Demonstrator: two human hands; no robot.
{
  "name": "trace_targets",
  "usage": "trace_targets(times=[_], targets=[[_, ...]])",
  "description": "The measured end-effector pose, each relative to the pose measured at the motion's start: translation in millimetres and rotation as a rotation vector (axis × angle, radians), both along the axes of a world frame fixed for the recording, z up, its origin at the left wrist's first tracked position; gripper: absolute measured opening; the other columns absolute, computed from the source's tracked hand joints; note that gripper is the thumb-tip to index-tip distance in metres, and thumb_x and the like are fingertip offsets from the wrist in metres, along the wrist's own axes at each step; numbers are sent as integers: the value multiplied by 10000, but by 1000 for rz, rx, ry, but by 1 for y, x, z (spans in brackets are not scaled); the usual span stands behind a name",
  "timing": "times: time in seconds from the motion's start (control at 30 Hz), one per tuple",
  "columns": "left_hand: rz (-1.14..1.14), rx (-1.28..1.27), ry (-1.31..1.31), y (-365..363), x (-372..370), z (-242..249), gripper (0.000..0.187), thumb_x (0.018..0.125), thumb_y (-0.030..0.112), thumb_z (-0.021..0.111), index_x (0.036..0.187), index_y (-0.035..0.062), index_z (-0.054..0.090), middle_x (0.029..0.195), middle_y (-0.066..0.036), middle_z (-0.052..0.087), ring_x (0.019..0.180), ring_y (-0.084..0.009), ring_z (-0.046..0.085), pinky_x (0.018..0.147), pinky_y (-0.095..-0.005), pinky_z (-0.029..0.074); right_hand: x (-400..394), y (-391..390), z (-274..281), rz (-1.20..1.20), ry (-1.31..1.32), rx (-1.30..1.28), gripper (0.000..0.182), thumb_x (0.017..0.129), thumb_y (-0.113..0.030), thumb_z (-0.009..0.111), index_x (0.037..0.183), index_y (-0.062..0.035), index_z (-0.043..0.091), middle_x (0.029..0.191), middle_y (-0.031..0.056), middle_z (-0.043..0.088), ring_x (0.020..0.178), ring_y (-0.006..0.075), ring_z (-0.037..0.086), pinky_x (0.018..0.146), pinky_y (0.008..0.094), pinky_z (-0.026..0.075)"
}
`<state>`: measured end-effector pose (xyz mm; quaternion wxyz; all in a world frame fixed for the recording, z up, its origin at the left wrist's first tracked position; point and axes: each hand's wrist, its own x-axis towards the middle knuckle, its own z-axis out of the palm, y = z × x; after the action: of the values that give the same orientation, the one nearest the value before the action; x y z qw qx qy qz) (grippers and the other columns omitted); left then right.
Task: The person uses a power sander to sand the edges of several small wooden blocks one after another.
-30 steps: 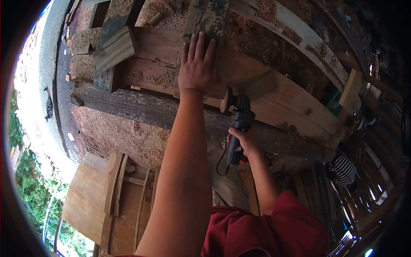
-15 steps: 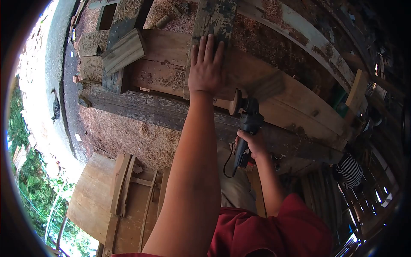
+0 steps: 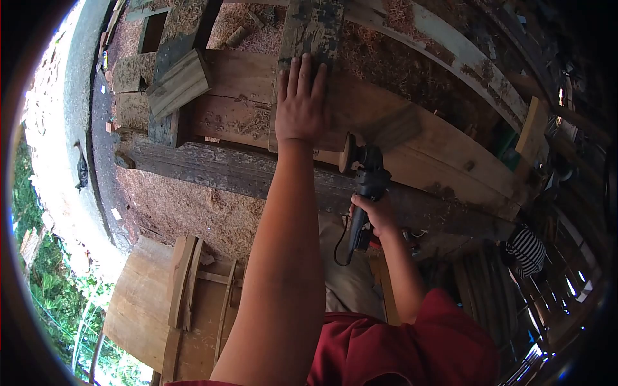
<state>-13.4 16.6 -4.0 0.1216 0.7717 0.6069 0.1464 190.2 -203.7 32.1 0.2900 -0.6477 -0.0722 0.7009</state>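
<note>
- Since half a second ago my view has shifted a little: the left hand [image 3: 300,103] and the sander [image 3: 364,177] sit slightly further left in the frame, but both keep the same hold on the same spots
- My right hand [image 3: 373,214] has its grip wrapped tight around the dark body of the sander, fingers curled over the handle, disc end pointing away from me
- The sander's round tan disc [image 3: 348,153] stands on edge against the near edge of the pale plank [image 3: 412,138], just right of my left wrist
- A black cord [image 3: 341,248] loops down from the rear of the tool, below my right hand
- My left hand lies flat with fingers spread and together-ish, palm pressed down on the narrow dark-stained board [image 3: 311,29] where it crosses the pale plank; it pinches nothing
- The pale plank runs slantwise across a dark weathered beam [image 3: 212,168], which serves as the work surface beneath it
- A short ribbed wooden block [image 3: 178,83] rests on the left end of the planks, well apart from both hands
- Sawdust [image 3: 187,206] covers the ground below the beam
- A wooden panel with slats [image 3: 170,302] lies lower left, near my left elbow
- A person in a striped top [image 3: 526,249] is at the far right, partly hidden
</note>
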Motion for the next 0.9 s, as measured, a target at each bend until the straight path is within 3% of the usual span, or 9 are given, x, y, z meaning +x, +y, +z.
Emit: trace_targets(times=[0.9], targets=[[-1, 1, 1, 0, 0, 0, 702, 992, 303, 529, 1675, 165, 449, 1773, -186, 350, 1663, -395, 291, 1358, -574, 235, 0, 7, 8, 6, -12, 19, 229, 894, -57, 832, 1054, -34, 669, 886, 77, 729, 711, 202, 745, 647, 378, 622]])
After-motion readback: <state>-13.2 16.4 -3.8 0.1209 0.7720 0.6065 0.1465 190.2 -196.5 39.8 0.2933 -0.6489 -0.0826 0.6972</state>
